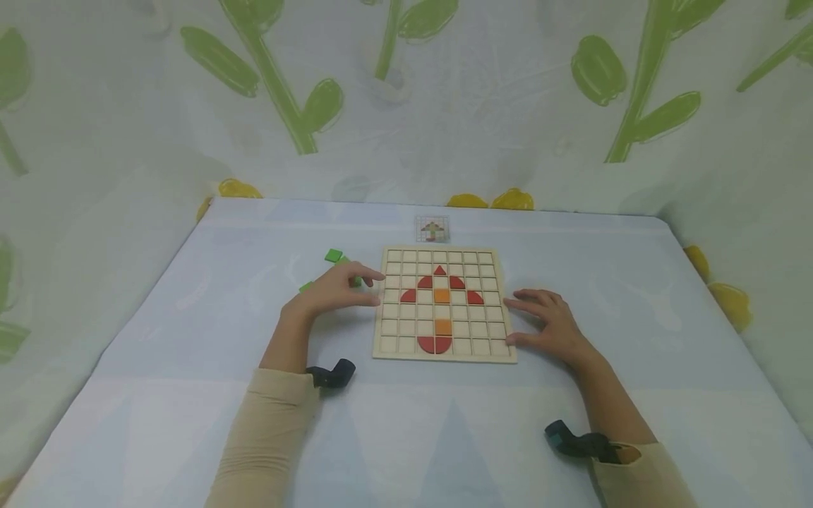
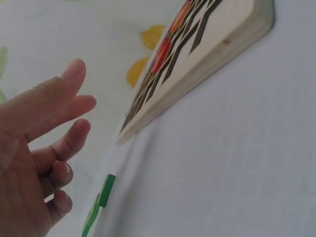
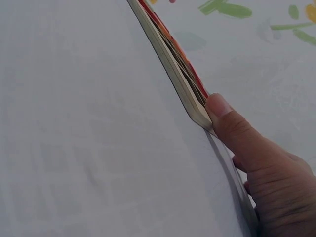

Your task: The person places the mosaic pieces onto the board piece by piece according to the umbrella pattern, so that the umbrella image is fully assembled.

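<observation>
A wooden grid board (image 1: 408, 310) lies on the table, holding a red triangle (image 1: 440, 270), several red quarter-round tiles (image 1: 475, 298) and two orange square tiles (image 1: 442, 327). My left hand (image 1: 333, 288) hovers at the board's left edge, thumb and forefinger apart with nothing between them. In the left wrist view, a gap separates these fingers from the board (image 2: 237, 42). On the other side, my right hand (image 1: 549, 328) touches the board's right edge with spread fingers. Its thumb (image 3: 237, 131) meets the board's near corner in the right wrist view.
Several green tiles (image 1: 333, 255) lie left of the board, partly hidden behind the left hand. A small picture card (image 1: 432, 229) with a similar figure sits just beyond the board. A patterned cloth (image 1: 483, 92) hangs behind the table.
</observation>
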{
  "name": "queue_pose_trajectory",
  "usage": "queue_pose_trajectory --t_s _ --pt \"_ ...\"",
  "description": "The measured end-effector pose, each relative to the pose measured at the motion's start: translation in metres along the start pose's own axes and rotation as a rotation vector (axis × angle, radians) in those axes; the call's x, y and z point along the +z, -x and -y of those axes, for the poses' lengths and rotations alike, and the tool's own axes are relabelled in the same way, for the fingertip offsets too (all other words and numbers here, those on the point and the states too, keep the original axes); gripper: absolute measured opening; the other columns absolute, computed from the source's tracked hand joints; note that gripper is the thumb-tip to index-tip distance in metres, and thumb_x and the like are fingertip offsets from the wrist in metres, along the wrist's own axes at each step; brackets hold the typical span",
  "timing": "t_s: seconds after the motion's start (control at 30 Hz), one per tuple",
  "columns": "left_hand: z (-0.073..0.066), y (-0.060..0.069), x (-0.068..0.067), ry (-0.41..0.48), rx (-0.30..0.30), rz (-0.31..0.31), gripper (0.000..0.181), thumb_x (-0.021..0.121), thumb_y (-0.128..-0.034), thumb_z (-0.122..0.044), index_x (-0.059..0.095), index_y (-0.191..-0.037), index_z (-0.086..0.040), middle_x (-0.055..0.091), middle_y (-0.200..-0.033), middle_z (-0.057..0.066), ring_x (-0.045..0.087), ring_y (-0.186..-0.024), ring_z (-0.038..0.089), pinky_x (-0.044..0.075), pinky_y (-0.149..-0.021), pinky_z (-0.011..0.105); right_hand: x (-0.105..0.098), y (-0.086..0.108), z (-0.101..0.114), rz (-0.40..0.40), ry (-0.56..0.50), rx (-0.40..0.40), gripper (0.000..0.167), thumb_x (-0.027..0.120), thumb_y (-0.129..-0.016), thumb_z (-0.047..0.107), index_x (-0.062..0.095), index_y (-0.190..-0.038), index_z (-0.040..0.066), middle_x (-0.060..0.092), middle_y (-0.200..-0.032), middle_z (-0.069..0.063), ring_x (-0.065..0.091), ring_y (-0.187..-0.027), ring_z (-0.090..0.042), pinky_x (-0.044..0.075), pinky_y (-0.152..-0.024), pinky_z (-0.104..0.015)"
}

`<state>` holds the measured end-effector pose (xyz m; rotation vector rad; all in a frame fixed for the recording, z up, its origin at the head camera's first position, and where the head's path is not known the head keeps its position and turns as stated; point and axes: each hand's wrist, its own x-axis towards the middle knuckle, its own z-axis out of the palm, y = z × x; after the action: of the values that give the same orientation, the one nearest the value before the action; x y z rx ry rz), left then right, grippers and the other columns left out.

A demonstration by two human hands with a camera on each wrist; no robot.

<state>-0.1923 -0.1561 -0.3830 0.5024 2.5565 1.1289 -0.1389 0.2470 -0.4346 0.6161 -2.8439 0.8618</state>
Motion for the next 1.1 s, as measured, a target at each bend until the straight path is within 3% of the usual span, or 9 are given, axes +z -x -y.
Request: queue_pose_trajectory --t_s 0.2,0.33,0.47,0.8,1.1 --pt "0.011 0.003 -0.007 0.02 -0.063 -0.041 0.051 0.076 -0.0773 -0.029 0.063 -0.124 -0.013 0.059 -0.117 0.007 0.05 -0.11 0.024 0.039 -0.096 0.046 0.002 0.0 0.001 0.003 -0.017 -0.004 0.065 0.083 -0.067 0.031 0.062 -0.125 0.009 0.049 -0.132 -0.016 0.033 -0.126 -0.039 0.023 -0.099 -0.06" --pt "0.02 0.002 -0.009 0.008 -0.044 -0.069 0.051 0.076 -0.0778 -0.027 0.062 -0.124 -0.009 0.06 -0.118 0.009 0.048 -0.114 0.026 0.036 -0.101 0.05 0.002 0.0 0.003 0.004 -0.015 -0.001 0.065 0.083 -0.068 0.031 0.062 -0.125 0.009 0.049 -0.132 -0.016 0.033 -0.125 -0.039 0.023 -0.099 -0.061" --pt "0.027 0.001 -0.012 -0.059 -0.001 -0.104 0.049 0.077 -0.0778 -0.023 0.063 -0.122 -0.005 0.062 -0.109 0.011 0.05 -0.106 0.026 0.039 -0.095 0.048 0.002 0.0 0.004 0.006 -0.017 -0.004 0.065 0.083 -0.067 0.03 0.062 -0.124 0.009 0.05 -0.131 -0.016 0.034 -0.125 -0.04 0.023 -0.099 -0.061" --pt "0.038 -0.003 -0.013 -0.183 -0.051 -0.144 0.045 0.074 -0.0799 -0.023 0.064 -0.119 -0.003 0.063 -0.109 0.015 0.053 -0.104 0.029 0.039 -0.094 0.047 0.002 -0.001 0.004 0.01 -0.018 -0.001 0.065 0.083 -0.067 0.03 0.061 -0.125 0.009 0.049 -0.132 -0.016 0.034 -0.125 -0.04 0.023 -0.1 -0.061" --pt "0.036 -0.01 -0.01 -0.142 -0.094 -0.164 0.035 0.069 -0.0847 -0.014 0.064 -0.117 -0.001 0.063 -0.099 0.013 0.054 -0.09 0.025 0.043 -0.082 0.039 -0.001 0.0 0.003 0.004 -0.008 0.001 0.064 0.083 -0.068 0.03 0.061 -0.125 0.008 0.049 -0.132 -0.016 0.034 -0.125 -0.04 0.022 -0.099 -0.061"
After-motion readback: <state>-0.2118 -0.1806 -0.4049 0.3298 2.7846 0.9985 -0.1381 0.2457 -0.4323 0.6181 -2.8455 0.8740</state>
